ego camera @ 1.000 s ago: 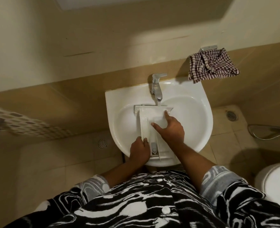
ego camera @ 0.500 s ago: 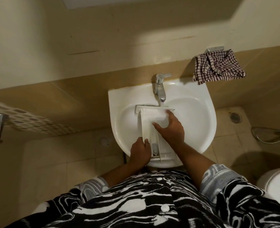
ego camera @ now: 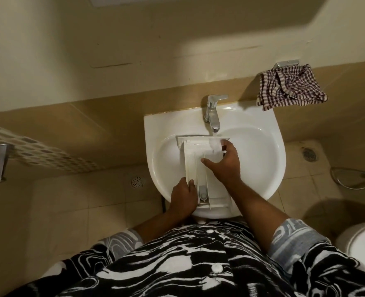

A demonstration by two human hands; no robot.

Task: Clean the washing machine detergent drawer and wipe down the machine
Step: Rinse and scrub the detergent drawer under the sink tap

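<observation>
The white plastic detergent drawer (ego camera: 191,159) lies lengthwise in the white sink (ego camera: 258,159), its wide front panel at the far end under the tap (ego camera: 212,113). Water runs from the tap onto the drawer's far right corner. My left hand (ego camera: 182,198) grips the drawer's left wall at the near end. My right hand (ego camera: 224,166) lies over the right compartment, thumb spread to the left and fingertips in the water stream at the far end. A grey insert (ego camera: 203,192) sits in the near middle compartment.
A checked cloth (ego camera: 290,86) hangs from a wall hook right of the tap. A toilet (ego camera: 361,247) stands at the lower right, with a hose (ego camera: 353,179) on the floor beyond it. A patterned towel on a rail (ego camera: 0,163) is at the left. Floor drains (ego camera: 137,182) flank the sink.
My right hand has slid along the drawer toward the tap, and its fingertips are now under the water. My left hand keeps its hold at the near end.
</observation>
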